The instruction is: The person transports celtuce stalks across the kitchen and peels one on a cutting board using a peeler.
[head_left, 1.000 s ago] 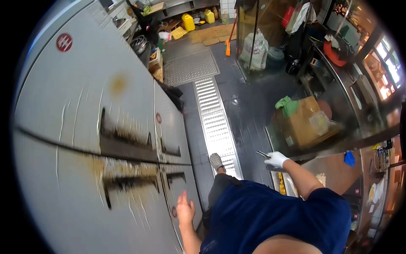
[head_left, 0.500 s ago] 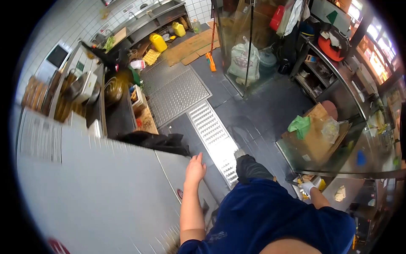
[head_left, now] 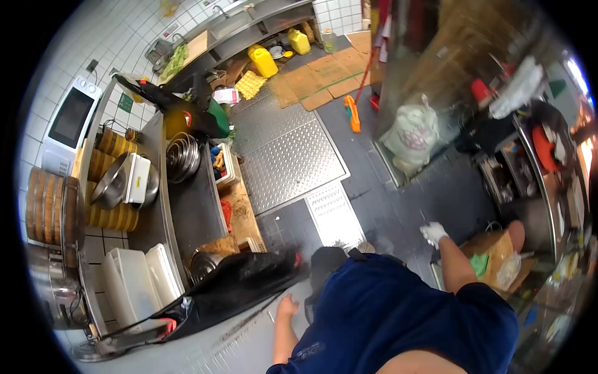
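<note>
My bare left hand [head_left: 287, 306] hangs low beside a grey panel [head_left: 249, 340]. It is near the end of a long black covering [head_left: 230, 290], apart from it as far as I can tell. Its fingers are loosely bent and nothing shows in them. My right hand [head_left: 433, 234], in a white glove, is held out over the dark tiled floor [head_left: 398, 209]. The gloved fingers are slightly curled and apart, with no object visible in them. A flattened cardboard box [head_left: 495, 243] with a green cloth [head_left: 479, 265] lies near my right forearm.
A metal floor plate [head_left: 286, 162] and a ribbed drain cover [head_left: 336, 215] lie ahead. Steel shelves at left hold steamers [head_left: 47, 206], white bins [head_left: 134, 280] and a microwave [head_left: 71, 118]. A glass partition surrounds a white sack [head_left: 412, 134]. An orange-ended pole [head_left: 352, 115] stands near cardboard [head_left: 324, 78].
The view has moved forward past the large grey surface, showing more of the left shelves. My right hand has left the metal counter and swung forward over the floor; my left hand sits lower.
</note>
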`<action>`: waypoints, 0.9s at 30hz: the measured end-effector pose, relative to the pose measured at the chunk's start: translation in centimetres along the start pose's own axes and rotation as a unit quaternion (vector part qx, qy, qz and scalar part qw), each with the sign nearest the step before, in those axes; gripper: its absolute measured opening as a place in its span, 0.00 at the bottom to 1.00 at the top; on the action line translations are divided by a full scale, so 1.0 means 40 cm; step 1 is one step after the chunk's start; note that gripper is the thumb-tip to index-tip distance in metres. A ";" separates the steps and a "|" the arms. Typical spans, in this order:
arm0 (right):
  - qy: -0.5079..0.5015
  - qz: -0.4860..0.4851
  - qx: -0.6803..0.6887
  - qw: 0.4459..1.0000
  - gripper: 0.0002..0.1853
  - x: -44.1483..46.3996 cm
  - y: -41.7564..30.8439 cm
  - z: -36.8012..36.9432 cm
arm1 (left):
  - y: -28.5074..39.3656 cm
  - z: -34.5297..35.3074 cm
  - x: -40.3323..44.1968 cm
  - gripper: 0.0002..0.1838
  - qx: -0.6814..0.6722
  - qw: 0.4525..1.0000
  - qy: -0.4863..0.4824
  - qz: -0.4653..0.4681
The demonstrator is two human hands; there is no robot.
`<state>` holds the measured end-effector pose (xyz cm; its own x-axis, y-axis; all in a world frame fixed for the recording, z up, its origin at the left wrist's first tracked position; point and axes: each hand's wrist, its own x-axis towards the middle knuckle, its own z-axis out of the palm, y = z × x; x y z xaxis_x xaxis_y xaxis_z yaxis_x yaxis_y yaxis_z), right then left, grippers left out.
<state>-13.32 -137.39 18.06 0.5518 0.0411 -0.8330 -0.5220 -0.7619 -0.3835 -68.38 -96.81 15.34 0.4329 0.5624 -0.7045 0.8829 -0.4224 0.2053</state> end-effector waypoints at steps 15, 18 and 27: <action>-0.160 0.138 -0.108 0.971 0.20 0.676 -0.861 0.236 | 0.255 -1.027 1.135 0.29 -0.010 0.996 0.074 0.054; -0.074 0.064 -0.173 0.980 0.15 0.447 -1.009 0.294 | 0.431 -1.380 1.317 0.29 -0.015 0.988 0.100 0.120; -0.136 0.167 -0.177 0.960 0.12 0.774 -1.644 0.299 | 0.712 -1.835 1.787 0.30 -0.050 0.989 0.104 0.092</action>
<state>30.32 -78.28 12.73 0.1775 -0.1132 -0.9776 -0.3597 -0.9321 0.0427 1.08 -16.48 20.70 0.6075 0.6208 -0.4955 0.7942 -0.4649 0.3912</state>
